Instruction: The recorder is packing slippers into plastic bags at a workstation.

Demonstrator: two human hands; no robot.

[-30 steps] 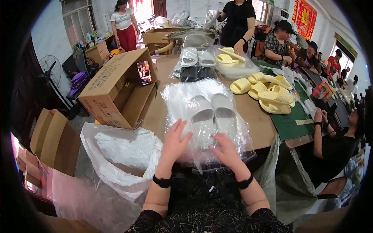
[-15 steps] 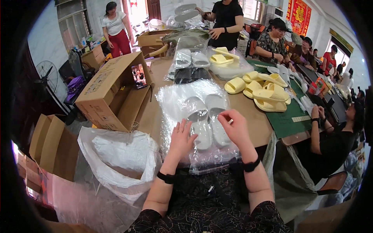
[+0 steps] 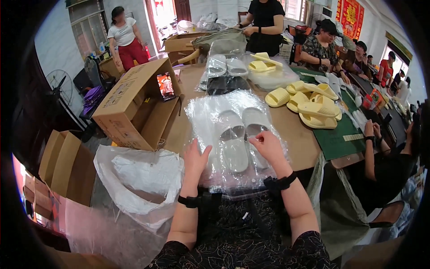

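A pair of light grey slippers (image 3: pixel 236 154) lies inside a clear plastic bag (image 3: pixel 204 119) on the table before me. My left hand (image 3: pixel 195 157) rests at the bag's left edge, its fingers stretched and the thumb apart, holding nothing. Over the right-hand slipper, my right hand (image 3: pixel 267 144) has its fingers curled into a pinch. Whether film is caught between those fingertips is too small to make out. Beyond this bag, more bagged grey slippers (image 3: pixel 226 66) lie above a black bagged pair (image 3: pixel 227 85).
Left stands an open cardboard box (image 3: pixel 130 101) with a lit phone (image 3: pixel 165 86) at its opening. A white woven sack (image 3: pixel 139 179) hangs open at the table's near left. Yellow slippers (image 3: pixel 318 105) are piled at right, by a green mat (image 3: pixel 333 143). Co-workers sit along the right side.
My left hand has moved left, off the slipper to the bag's edge. My right hand has shifted slightly left and down. The far co-worker no longer holds up grey slippers.
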